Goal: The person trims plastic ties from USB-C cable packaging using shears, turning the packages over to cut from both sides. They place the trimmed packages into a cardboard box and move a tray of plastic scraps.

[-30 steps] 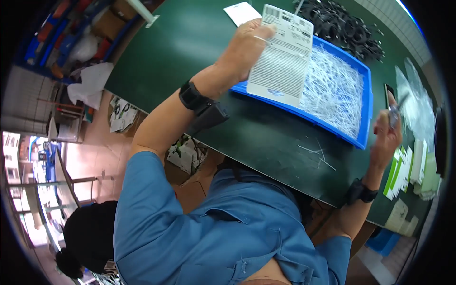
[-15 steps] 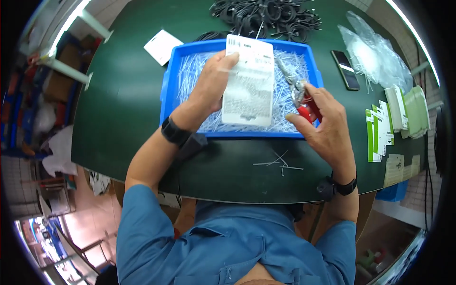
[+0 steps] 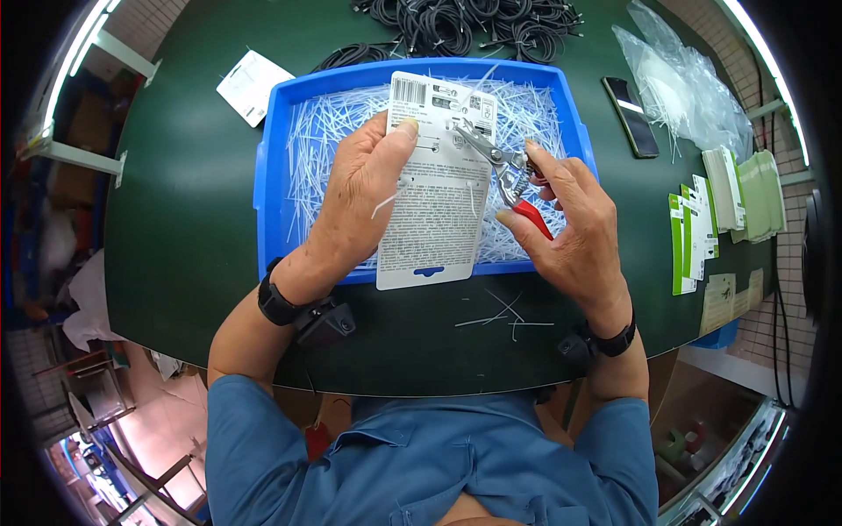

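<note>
My left hand (image 3: 361, 180) grips a white printed packaging card (image 3: 430, 223) by its left edge, thumb on top. Over the blue tray, the card stands tilted with its slotted end toward me. Thin white cable ties (image 3: 474, 198) poke out of its face, and one tail rises near the barcode end. My right hand (image 3: 574, 223) is closed around red-handled cutting pliers (image 3: 504, 168), which have a spring between the handles. The jaws lie over the card's upper part, near a tie; whether they touch it I cannot tell.
The blue tray (image 3: 274, 184) holds many white cable ties. Behind it are coiled black cables (image 3: 456, 26); another card (image 3: 253, 86) lies at left. To the right are a phone (image 3: 631, 118), clear plastic bags (image 3: 671, 79) and green-white cards (image 3: 688, 232). Cut tie pieces (image 3: 504, 321) lie in front.
The card has come nearer me and turned slightly, its print now sharp. My right hand has brought the pliers left, from beside the card to over its upper part.
</note>
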A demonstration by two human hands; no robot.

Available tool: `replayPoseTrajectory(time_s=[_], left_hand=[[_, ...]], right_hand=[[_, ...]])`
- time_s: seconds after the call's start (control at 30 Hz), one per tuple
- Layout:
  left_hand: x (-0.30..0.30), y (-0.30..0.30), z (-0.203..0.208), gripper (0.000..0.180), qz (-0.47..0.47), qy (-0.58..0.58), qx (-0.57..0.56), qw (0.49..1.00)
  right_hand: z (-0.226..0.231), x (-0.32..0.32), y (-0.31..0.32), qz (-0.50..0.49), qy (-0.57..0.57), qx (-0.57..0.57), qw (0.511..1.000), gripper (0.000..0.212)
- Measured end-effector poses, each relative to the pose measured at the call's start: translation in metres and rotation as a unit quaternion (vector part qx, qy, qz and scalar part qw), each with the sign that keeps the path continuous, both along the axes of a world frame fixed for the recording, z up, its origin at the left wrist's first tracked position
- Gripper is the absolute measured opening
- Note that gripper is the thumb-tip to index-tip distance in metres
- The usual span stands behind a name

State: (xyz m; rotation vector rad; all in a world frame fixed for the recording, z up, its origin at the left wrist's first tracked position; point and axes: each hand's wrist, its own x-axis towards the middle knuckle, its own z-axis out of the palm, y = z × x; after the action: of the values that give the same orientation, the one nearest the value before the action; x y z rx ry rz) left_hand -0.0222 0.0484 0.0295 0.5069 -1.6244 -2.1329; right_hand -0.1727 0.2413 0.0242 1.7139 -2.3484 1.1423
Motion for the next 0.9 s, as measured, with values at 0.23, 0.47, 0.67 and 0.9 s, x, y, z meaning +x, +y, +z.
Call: replayPoseTrajectory(time_s=[0.23,0.47,0.67,0.9], left_hand=[[0.000,0.007,-0.004,0.038,-0.033,-0.012,-0.035,0.999],[-0.001,0.017,-0.005,0.036,-0.033,-0.018,-0.015,0.999],[0.000,0.019,0.001,0.034,-0.029,-0.036,0.018,0.999],[-0.001,0.015,-0.010,0.036,-0.017,-0.056,0.001,0.998]], right_hand=[[-0.003,-0.001,0.003,0.002,0.030,0.017,0.999,0.070],[-0.008,0.001,0.009,0.000,0.051,0.027,0.998,0.069],[-0.019,0.001,0.007,-0.001,0.030,0.022,0.999,0.067],[-0.025,0.002,0.004,-0.001,0.004,0.029,1.000,0.066]])
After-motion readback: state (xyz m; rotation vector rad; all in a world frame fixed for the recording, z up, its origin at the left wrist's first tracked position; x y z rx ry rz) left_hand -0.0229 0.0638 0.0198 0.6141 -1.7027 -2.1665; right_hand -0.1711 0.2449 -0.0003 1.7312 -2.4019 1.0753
